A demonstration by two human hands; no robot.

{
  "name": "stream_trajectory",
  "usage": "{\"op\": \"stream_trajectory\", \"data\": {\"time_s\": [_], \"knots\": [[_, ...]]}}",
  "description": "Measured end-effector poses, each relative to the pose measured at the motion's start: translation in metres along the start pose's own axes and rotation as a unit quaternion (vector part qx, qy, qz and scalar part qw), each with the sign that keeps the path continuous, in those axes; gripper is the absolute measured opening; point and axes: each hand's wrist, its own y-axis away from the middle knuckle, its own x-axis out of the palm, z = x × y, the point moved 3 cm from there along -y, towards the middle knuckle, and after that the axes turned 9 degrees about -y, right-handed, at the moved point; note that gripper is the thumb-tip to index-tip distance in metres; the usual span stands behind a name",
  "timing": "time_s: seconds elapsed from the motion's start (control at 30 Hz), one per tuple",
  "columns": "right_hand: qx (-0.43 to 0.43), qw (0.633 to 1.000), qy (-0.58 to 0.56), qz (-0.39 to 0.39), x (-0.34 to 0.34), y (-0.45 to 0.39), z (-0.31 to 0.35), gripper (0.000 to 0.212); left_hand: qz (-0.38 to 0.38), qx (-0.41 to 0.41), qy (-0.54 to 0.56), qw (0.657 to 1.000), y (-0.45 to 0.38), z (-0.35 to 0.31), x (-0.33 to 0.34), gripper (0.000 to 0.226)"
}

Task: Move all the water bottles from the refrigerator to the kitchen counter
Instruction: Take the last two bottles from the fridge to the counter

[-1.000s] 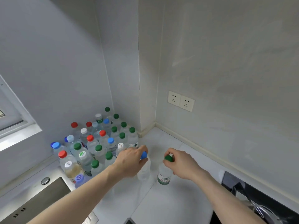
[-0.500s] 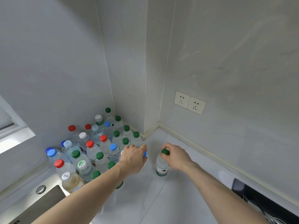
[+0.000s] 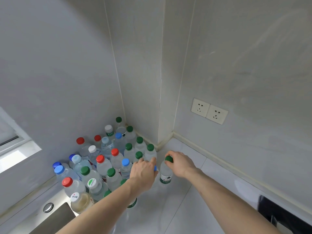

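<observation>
Several water bottles (image 3: 103,164) with green, red, blue and white caps stand crowded in the corner of the white kitchen counter (image 3: 182,208). My left hand (image 3: 143,173) grips the top of a blue-capped bottle (image 3: 155,168) at the cluster's right edge; the hand hides most of that bottle. My right hand (image 3: 181,163) holds the green cap of a clear green-capped bottle (image 3: 166,173) standing upright on the counter just right of it.
A sink (image 3: 50,220) with a round metal button lies at the lower left. A double wall socket (image 3: 209,111) sits on the right wall. A black cooktop edge (image 3: 283,215) shows at the lower right. A window ledge (image 3: 16,156) is at the left.
Both hands have carried their bottles further back towards the corner, up against the cluster. The camera has tilted upward.
</observation>
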Motion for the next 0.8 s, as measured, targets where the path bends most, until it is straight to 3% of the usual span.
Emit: {"op": "stream_trajectory", "data": {"time_s": [0.33,0.63,0.8], "knots": [[-0.028,1.0,0.012,-0.003,0.009,-0.014,0.016,0.025,-0.011,-0.002,0.025,1.0,-0.002,0.008,-0.003,0.036],[-0.009,1.0,0.01,0.019,0.008,-0.004,0.011,0.053,-0.038,-0.023,0.07,0.997,0.013,0.024,-0.016,0.038],[0.0,0.999,-0.041,-0.021,-0.005,0.036,0.006,0.06,-0.077,-0.024,0.11,0.991,0.036,0.038,-0.03,0.037]]}}
